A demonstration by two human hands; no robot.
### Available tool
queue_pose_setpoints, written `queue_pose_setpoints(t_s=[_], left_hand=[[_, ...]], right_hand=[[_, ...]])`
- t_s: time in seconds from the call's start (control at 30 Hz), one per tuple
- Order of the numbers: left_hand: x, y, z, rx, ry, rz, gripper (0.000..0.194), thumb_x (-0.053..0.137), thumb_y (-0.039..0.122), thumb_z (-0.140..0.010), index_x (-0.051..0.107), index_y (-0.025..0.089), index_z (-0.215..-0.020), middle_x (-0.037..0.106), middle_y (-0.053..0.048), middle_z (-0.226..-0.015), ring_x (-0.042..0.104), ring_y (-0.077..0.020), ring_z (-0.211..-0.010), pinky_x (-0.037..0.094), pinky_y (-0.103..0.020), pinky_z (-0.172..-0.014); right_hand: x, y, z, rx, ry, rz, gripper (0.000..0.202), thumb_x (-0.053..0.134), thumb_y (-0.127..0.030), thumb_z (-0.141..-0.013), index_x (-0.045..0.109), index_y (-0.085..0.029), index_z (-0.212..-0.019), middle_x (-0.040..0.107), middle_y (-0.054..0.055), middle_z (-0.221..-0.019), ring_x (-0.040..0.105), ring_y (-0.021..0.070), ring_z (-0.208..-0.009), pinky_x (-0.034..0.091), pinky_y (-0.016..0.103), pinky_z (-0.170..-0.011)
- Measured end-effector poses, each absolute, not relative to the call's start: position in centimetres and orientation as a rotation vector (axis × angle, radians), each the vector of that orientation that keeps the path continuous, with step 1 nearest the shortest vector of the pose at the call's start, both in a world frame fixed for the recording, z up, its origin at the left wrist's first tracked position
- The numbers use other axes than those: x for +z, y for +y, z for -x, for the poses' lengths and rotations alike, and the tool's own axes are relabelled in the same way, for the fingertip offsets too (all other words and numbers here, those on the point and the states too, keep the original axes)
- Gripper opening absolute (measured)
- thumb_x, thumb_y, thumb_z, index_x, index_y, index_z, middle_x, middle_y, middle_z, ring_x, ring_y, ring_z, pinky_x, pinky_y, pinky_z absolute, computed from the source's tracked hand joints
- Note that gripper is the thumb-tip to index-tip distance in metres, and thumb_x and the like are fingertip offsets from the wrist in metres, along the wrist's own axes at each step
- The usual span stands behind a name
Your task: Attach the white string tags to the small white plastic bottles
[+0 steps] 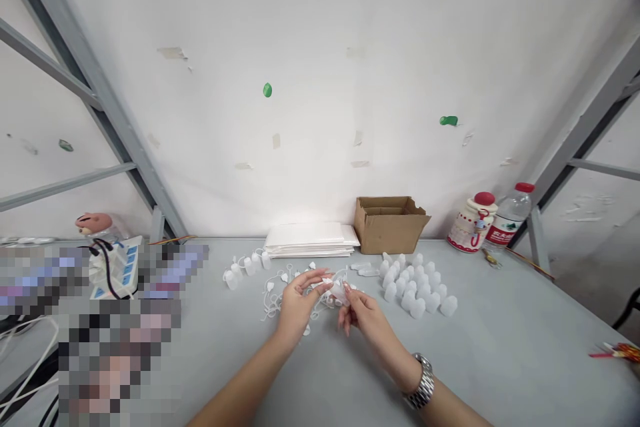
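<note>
My left hand (pixel 302 303) and my right hand (pixel 361 308) meet over the middle of the table. Between their fingertips is a small translucent white plastic piece (pixel 339 291), pinched from both sides; its exact shape is partly hidden. White cords with small white plugs (pixel 271 287) lie tangled under and beside my left hand. To the right of my right hand stand several frosted white plastic pieces (pixel 417 307) in loose rows. At the left, several similar pieces with cord loops (pixel 249 267) form a short row. Two clear flat pieces (pixel 367 272) lie behind my right hand.
A stack of white padded envelopes (pixel 310 240) and an open cardboard box (pixel 393 227) stand against the wall. At the right are a red-lidded flask (pixel 473 223) and a water bottle (pixel 510 217). A power strip (pixel 117 267) with cables sits left, beside a blurred-out area.
</note>
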State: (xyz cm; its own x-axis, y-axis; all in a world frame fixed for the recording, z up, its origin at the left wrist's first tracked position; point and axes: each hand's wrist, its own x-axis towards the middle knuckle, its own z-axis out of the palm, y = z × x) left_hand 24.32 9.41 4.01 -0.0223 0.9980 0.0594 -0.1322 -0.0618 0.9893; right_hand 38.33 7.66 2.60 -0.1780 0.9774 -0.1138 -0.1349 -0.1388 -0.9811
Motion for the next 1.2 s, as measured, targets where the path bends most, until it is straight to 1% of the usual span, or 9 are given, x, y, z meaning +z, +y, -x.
queue_pose_setpoints(t_s=[0.17, 0.27, 0.43, 0.5, 0.63, 0.77, 0.87, 1.0, 1.2], left_hand=[[3.8, 10.0, -24.0, 1.312, 1.109, -1.239, 0.019, 0.069, 0.026, -0.062, 0.069, 0.018, -0.080, 0.070, -0.006, -0.089, 0.061, -0.0205, -0.087, 0.045, -0.031, -0.082], [3.9, 10.1, -23.7, 1.270, 1.065, -1.192, 0.020, 0.071, 0.026, -0.060, 0.068, 0.016, -0.077, 0.071, -0.007, -0.088, 0.062, -0.0211, -0.086, 0.046, -0.031, -0.079], [4.6, 10.2, -23.1, 1.139, 0.945, -1.144, 0.023, 0.073, 0.024, -0.059, 0.067, 0.016, -0.080, 0.071, -0.008, -0.086, 0.063, -0.0210, -0.084, 0.047, -0.031, -0.078], [4.7, 10.2, -23.0, 1.145, 0.961, -1.145, 0.024, 0.073, 0.023, -0.059, 0.068, 0.016, -0.081, 0.071, -0.007, -0.085, 0.064, -0.0206, -0.083, 0.047, -0.031, -0.079], [4.5, 10.5, -23.1, 1.194, 1.016, -1.080, 0.025, 0.074, 0.023, -0.055, 0.068, 0.015, -0.078, 0.072, -0.008, -0.084, 0.064, -0.0216, -0.082, 0.048, -0.032, -0.079], [4.4, 10.6, -23.1, 1.166, 1.035, -1.070, 0.029, 0.075, 0.023, -0.053, 0.069, 0.015, -0.080, 0.072, -0.008, -0.084, 0.064, -0.0221, -0.083, 0.048, -0.033, -0.080], [4.6, 10.5, -22.9, 1.129, 1.015, -1.131, 0.033, 0.074, 0.024, -0.055, 0.069, 0.016, -0.087, 0.072, -0.007, -0.085, 0.064, -0.0218, -0.084, 0.047, -0.033, -0.080], [4.9, 10.4, -22.9, 1.147, 0.964, -1.164, 0.032, 0.073, 0.026, -0.057, 0.069, 0.017, -0.088, 0.072, -0.007, -0.084, 0.063, -0.0218, -0.085, 0.047, -0.032, -0.079], [4.8, 10.4, -23.1, 1.208, 1.029, -1.065, 0.028, 0.075, 0.025, -0.054, 0.069, 0.017, -0.080, 0.072, -0.007, -0.085, 0.064, -0.0223, -0.084, 0.047, -0.032, -0.079]], right_hand=[[2.9, 7.7, -38.6, 1.443, -1.229, 1.071, 0.042, 0.059, -0.058, -0.067, 0.060, -0.017, -0.077, 0.058, -0.003, -0.055, 0.048, 0.0109, -0.044, 0.038, 0.026, -0.050], [3.4, 7.5, -38.9, 1.507, -1.245, 1.041, 0.036, 0.064, -0.052, -0.067, 0.063, -0.017, -0.075, 0.059, -0.002, -0.058, 0.048, 0.0106, -0.047, 0.037, 0.025, -0.052], [3.6, 7.1, -39.3, 1.877, -1.101, 0.843, 0.042, 0.050, -0.054, -0.078, 0.065, -0.015, -0.074, 0.048, -0.004, -0.039, 0.035, 0.0070, -0.035, 0.031, 0.023, -0.046], [3.5, 7.1, -39.3, 1.916, -1.083, 0.852, 0.047, 0.047, -0.057, -0.078, 0.065, -0.014, -0.073, 0.049, -0.004, -0.040, 0.037, 0.0074, -0.035, 0.032, 0.023, -0.046], [2.8, 7.6, -39.0, 1.686, -1.114, 1.009, 0.042, 0.060, -0.056, -0.069, 0.062, -0.016, -0.078, 0.061, 0.000, -0.057, 0.051, 0.0107, -0.046, 0.038, 0.025, -0.051], [2.2, 8.0, -38.8, 1.464, -1.121, 1.097, 0.043, 0.074, -0.051, -0.053, 0.057, -0.017, -0.072, 0.058, -0.004, -0.054, 0.050, 0.0110, -0.046, 0.040, 0.025, -0.051], [2.5, 7.6, -38.8, 1.579, -1.099, 1.057, 0.042, 0.065, -0.057, -0.062, 0.056, -0.016, -0.064, 0.056, -0.003, -0.049, 0.048, 0.0095, -0.043, 0.037, 0.024, -0.048], [3.1, 7.1, -38.7, 1.803, -1.091, 0.982, 0.056, 0.043, -0.067, -0.074, 0.059, -0.014, -0.062, 0.052, -0.001, -0.044, 0.045, 0.0088, -0.038, 0.034, 0.023, -0.045], [2.1, 7.6, -38.4, 1.352, -1.211, 1.071, 0.040, 0.068, -0.053, -0.062, 0.058, -0.018, -0.081, 0.059, -0.001, -0.064, 0.053, 0.0133, -0.054, 0.043, 0.027, -0.054]])
